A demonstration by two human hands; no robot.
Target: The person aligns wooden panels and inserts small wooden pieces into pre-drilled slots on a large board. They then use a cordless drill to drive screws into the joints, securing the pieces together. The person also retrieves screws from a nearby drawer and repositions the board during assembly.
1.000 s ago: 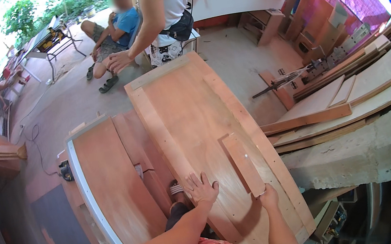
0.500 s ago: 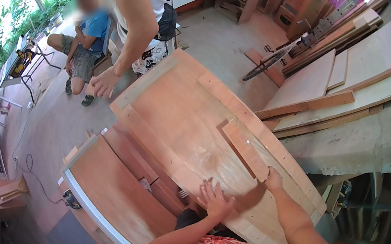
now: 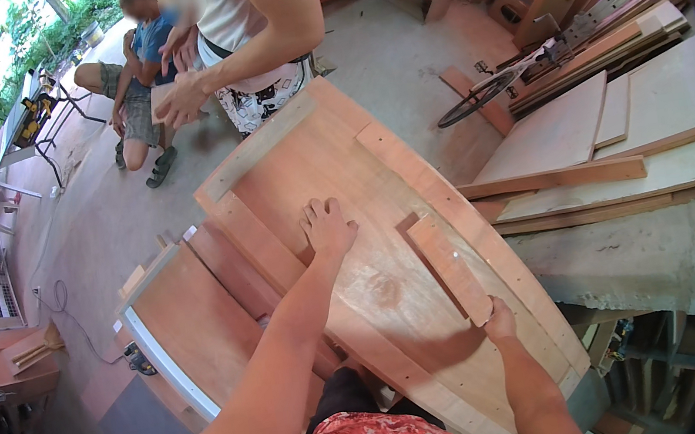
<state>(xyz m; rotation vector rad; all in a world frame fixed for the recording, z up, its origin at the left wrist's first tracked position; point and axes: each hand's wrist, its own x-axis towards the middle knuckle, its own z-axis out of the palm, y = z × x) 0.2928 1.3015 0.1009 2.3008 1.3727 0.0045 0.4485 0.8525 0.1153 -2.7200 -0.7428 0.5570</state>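
A large plywood panel framed with wooden strips lies in front of me. My left hand rests on its middle, with the fingers bent a little and apart and nothing in them. At the right, my right hand is closed around the near end of a short wooden board. That board stands tilted over the panel beside the right-hand strip and throws a shadow on it. Whether its far end touches the panel, I cannot tell.
A second panel with a pale metal edge lies at the left. Past the far end stands a person holding a small wood piece; another person sits behind. Stacked boards and a bicycle wheel are at the right.
My left hand has moved away from me, from the panel's near left strip to its middle. My right hand keeps the board in about the same spot. The standing person's arms have shifted.
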